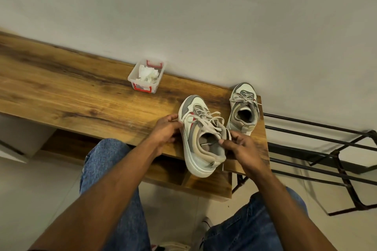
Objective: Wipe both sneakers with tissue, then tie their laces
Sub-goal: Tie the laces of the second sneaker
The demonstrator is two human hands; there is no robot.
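Both hands (166, 128) (243, 150) grip the near sneaker (201, 138) between them.

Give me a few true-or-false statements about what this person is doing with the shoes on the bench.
1. Both hands are on the nearer sneaker. True: the left hand holds its side, the right hand its collar.
2. The farther sneaker lies on the floor. False: it stands on the wooden bench.
3. The plastic box holds crumpled tissue. True.
4. A hand is holding tissue. False: no tissue shows in either hand.
5. The box sits between the sneakers. False: it sits apart, near the wall.
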